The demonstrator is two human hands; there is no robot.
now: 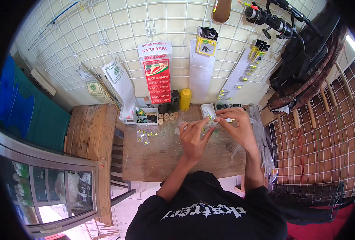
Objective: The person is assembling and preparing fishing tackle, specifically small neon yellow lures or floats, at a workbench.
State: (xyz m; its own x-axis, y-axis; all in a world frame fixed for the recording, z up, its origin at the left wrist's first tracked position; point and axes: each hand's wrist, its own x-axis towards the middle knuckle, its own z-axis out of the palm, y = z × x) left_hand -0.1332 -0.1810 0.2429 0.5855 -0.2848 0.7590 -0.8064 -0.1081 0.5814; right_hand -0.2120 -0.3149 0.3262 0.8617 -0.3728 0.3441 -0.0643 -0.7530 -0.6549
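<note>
My left hand (193,138) and my right hand (237,125) come together above the wooden table (177,160), fingers pinched. Between their fingertips is a small clear plastic packet (210,123) with yellow-green bits, partly hidden by the fingers. Just behind the hands stands a small white tray (206,108), and fingers cover part of it. To the left, several similar clear packets with yellow bits (145,135) lie on the tabletop. What exactly is inside the held packet is too small to make out.
A white organizer box (129,118), cork-coloured spools (166,117), a dark container (174,100) and a yellow bottle (185,100) line the table's back. Packets hang on the white wire grid (177,24). Clear plastic bags (261,140) hang at the right edge. A glass cabinet (45,188) stands left.
</note>
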